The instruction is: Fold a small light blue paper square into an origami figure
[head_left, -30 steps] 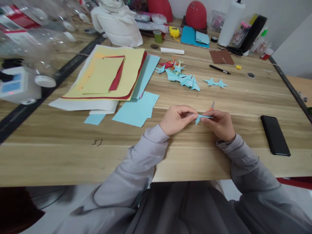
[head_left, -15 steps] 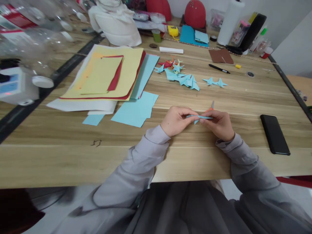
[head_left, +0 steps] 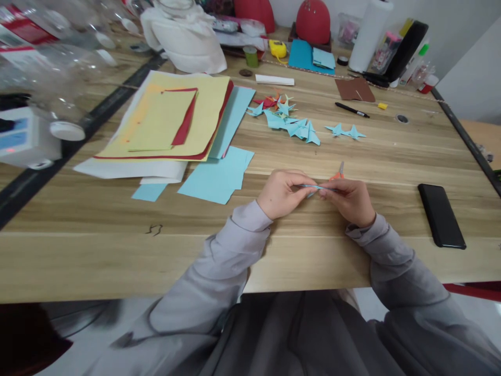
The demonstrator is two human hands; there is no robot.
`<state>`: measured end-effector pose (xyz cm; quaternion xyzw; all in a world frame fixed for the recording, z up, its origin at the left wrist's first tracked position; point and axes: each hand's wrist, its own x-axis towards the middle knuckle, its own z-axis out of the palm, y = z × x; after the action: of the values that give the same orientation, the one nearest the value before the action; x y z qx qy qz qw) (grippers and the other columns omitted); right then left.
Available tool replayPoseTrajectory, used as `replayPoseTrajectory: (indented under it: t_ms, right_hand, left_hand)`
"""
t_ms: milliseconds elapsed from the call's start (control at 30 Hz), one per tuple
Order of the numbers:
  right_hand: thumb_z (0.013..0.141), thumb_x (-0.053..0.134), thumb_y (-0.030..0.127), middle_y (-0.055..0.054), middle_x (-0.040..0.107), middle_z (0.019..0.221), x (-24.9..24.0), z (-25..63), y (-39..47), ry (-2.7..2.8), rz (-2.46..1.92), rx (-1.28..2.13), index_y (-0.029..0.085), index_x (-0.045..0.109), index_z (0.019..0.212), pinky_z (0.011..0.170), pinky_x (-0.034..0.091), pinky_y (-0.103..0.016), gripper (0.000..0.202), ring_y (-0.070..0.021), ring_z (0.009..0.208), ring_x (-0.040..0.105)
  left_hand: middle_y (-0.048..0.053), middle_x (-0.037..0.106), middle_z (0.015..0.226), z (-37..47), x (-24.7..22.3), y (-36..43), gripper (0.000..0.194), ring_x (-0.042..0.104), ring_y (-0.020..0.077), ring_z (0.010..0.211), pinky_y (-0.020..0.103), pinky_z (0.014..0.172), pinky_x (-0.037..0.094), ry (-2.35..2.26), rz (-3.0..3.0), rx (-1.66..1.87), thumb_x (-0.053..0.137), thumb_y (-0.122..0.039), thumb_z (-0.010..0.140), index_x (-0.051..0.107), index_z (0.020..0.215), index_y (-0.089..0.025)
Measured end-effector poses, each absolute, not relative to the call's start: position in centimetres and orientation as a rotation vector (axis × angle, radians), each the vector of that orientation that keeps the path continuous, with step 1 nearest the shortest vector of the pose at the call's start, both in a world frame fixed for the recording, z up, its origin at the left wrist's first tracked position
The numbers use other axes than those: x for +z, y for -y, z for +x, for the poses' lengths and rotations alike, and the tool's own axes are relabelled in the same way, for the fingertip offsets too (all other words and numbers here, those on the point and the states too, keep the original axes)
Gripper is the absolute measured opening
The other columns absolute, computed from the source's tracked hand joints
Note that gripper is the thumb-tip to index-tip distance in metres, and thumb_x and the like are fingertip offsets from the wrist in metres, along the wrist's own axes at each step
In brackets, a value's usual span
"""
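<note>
A small folded piece of light blue paper (head_left: pixel 312 187) is pinched between my two hands, seen nearly edge-on and mostly covered by the fingers. My left hand (head_left: pixel 282 194) grips its left end, thumb against fingers. On its right end my right hand (head_left: pixel 352 199) is closed in the same way. Just behind the right fingers lie scissors (head_left: pixel 338 171) with orange handles, partly hidden. Farther back sit several folded blue paper cranes (head_left: pixel 299 128), with red and yellow ones heaped among them. Two blue cranes (head_left: pixel 345 132) lie apart to the right.
Left of my hands are loose blue sheets (head_left: pixel 219 175) and a stack of yellow, red and white paper (head_left: pixel 164 120). A black phone (head_left: pixel 441 215) lies at the right. Beyond are a pen (head_left: pixel 352 110), a brown square (head_left: pixel 355 90) and a yellow tape measure (head_left: pixel 277 49). Plastic bottles (head_left: pixel 66 68) crowd the far left.
The blue paper has turned flatter between my fingers, and less of its lower flap shows. Both hands have stayed almost in place.
</note>
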<state>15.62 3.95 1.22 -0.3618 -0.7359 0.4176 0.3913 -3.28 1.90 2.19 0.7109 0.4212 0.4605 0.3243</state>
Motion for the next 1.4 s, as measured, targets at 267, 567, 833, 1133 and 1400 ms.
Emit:
replayPoseTrajectory:
  t_ms: [267, 567, 833, 1133, 1400]
  right_hand:
    - [0.071, 0.076, 0.043, -0.003, 0.073, 0.068, 1.7, 15.6, -3.9, 1.796, -0.935, 1.191, 0.02, 0.077, 0.079, 0.062, 0.054, -0.029, 0.025, -0.0152, 0.062, 0.065]
    - [0.074, 0.074, 0.041, -0.002, 0.071, 0.064, 1.7, 15.5, -4.0, 1.604, -0.874, 1.245, 0.018, 0.073, 0.077, 0.059, 0.057, -0.029, 0.023, -0.0134, 0.059, 0.065]
    - [0.076, 0.072, 0.042, -0.003, 0.072, 0.068, 1.5, 15.4, -4.0, 1.653, -0.872, 1.282, 0.019, 0.073, 0.081, 0.063, 0.058, -0.032, 0.023, -0.0154, 0.063, 0.068]
    - [0.074, 0.074, 0.04, -0.001, 0.072, 0.066, 1.5, 15.5, -4.2, 1.582, -0.875, 1.376, 0.019, 0.073, 0.08, 0.06, 0.056, -0.03, 0.022, -0.0137, 0.06, 0.067]
    - [0.07, 0.078, 0.038, -0.001, 0.073, 0.068, 1.5, 15.4, -4.2, 1.478, -0.883, 1.486, 0.018, 0.071, 0.081, 0.06, 0.055, -0.028, 0.024, -0.0125, 0.06, 0.067]
  left_hand:
    - [0.006, 0.073, 0.074, -3.2, 2.3, -2.0, 0.015, 0.063, 0.0144, 0.066, 0.025, 0.062, 0.048, -1.124, 1.744, 1.208, 0.069, -0.029, 0.075, 0.074, 0.073, -0.015]
    - [0.003, 0.067, 0.061, -2.8, 2.7, -1.9, 0.026, 0.058, 0.0126, 0.057, 0.025, 0.057, 0.046, -1.148, 1.341, 1.176, 0.074, -0.038, 0.068, 0.069, 0.072, -0.012]
    - [0.008, 0.07, 0.068, -2.0, 2.5, -1.6, 0.035, 0.06, 0.0131, 0.057, 0.027, 0.056, 0.047, -0.965, 1.097, 1.041, 0.075, -0.045, 0.067, 0.072, 0.066, -0.01]
    - [0.007, 0.069, 0.062, -2.0, 2.4, -1.6, 0.033, 0.061, 0.0135, 0.056, 0.026, 0.054, 0.047, -0.98, 0.941, 1.014, 0.083, -0.04, 0.058, 0.072, 0.065, -0.01]
    - [0.007, 0.069, 0.063, -2.1, 2.0, -1.7, 0.03, 0.062, 0.0129, 0.055, 0.026, 0.053, 0.045, -0.95, 0.882, 1.016, 0.083, -0.036, 0.06, 0.072, 0.067, -0.009]
